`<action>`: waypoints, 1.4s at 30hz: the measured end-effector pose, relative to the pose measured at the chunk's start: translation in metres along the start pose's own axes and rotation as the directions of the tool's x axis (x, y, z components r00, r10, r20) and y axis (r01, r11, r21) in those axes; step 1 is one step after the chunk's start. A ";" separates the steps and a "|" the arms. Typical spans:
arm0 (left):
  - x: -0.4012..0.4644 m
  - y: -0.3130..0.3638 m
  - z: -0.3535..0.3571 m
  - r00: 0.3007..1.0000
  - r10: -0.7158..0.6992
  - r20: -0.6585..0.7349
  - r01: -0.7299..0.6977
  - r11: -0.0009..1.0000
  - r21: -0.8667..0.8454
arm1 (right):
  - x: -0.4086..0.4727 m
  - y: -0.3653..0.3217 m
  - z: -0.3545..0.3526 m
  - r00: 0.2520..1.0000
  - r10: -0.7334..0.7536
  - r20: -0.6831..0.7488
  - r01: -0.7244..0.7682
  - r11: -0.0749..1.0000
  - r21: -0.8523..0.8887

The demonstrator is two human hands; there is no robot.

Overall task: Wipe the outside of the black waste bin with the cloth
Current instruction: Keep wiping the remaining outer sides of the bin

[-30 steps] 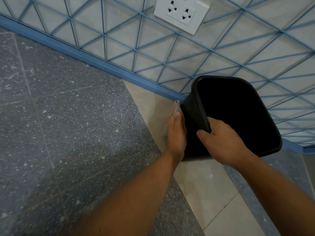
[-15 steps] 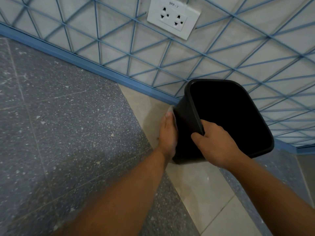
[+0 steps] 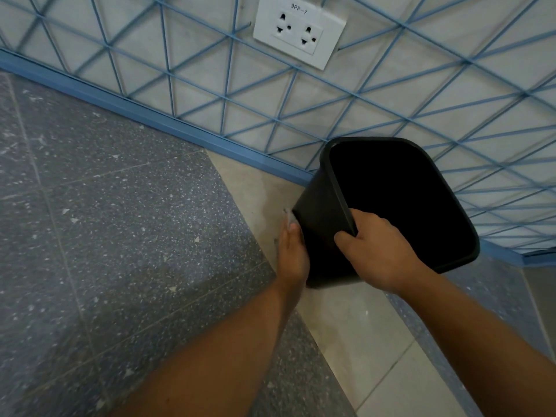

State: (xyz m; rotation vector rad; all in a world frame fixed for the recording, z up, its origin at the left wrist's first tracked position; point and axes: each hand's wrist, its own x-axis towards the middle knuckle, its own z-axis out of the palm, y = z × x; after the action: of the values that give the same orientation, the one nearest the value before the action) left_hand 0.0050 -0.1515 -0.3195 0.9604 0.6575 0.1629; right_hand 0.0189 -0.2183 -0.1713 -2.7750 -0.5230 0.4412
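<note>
Your right hand's fingers hooked over the rim of the black waste bin, right of centre, judged light and stiff, while your flat left hand pressed the cloth to its side.

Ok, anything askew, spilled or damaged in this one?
Nothing spilled or damaged. The black waste bin is tilted, but on purpose: the right hand grips its rim while the left hand presses the cloth to its outer side. The wall socket looks intact.
</note>
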 end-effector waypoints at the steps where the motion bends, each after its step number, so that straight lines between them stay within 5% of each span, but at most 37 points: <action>1: 0.001 0.004 0.004 1.000 0.009 0.030 -0.008 0.999 -0.049 | 0.000 0.001 -0.001 1.000 -0.002 -0.003 0.002 1.000 0.001; 5: -0.016 0.006 0.011 0.986 0.145 0.086 -0.139 0.988 -0.065 | 0.001 -0.001 -0.002 1.000 -0.013 0.009 0.013 1.000 -0.004; 9: -0.005 0.003 0.003 0.997 0.060 0.038 -0.058 0.997 -0.047 | 0.000 -0.002 -0.002 1.000 -0.004 -0.004 0.004 1.000 -0.008; 13: -0.020 0.010 0.013 0.952 0.288 0.102 -0.289 0.957 -0.007 | 0.002 -0.002 -0.003 1.000 -0.010 0.009 0.010 1.000 -0.003; 18: 0.001 0.011 0.005 0.994 0.079 0.072 -0.073 0.995 -0.074 | 0.001 -0.001 -0.003 1.000 -0.016 0.002 0.016 1.000 -0.009; 23: -0.006 0.019 0.012 0.973 0.201 0.115 -0.194 0.979 -0.068 | 0.002 0.000 -0.003 1.000 -0.021 0.012 0.021 1.000 -0.005; 28: 0.007 0.021 0.006 0.998 -0.025 0.065 0.027 0.999 -0.018 | 0.002 0.000 -0.004 1.000 -0.025 0.004 0.025 1.000 -0.004; 31: -0.006 0.017 0.012 0.981 0.169 0.101 -0.165 0.985 -0.043 | 0.003 0.000 -0.004 0.999 -0.035 0.006 0.035 0.999 -0.007; 35: 0.002 0.004 0.002 0.995 0.097 0.033 -0.098 0.995 0.035 | 0.001 0.001 -0.003 0.999 -0.032 -0.001 0.032 0.999 -0.003; 39: -0.008 0.010 0.016 0.944 0.316 0.089 -0.324 0.942 0.092 | 0.003 0.001 -0.002 0.999 -0.036 -0.004 0.036 0.999 -0.004; 42: -0.001 0.001 0.006 0.977 0.209 0.037 -0.211 0.975 0.071 | 0.004 0.001 -0.003 1.000 -0.027 0.001 0.027 1.000 -0.014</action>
State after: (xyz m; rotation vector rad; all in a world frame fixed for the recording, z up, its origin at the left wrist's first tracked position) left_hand 0.0079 -0.1560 -0.3158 1.1019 0.5365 0.3128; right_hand 0.0235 -0.2187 -0.1700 -2.7780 -0.5649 0.4348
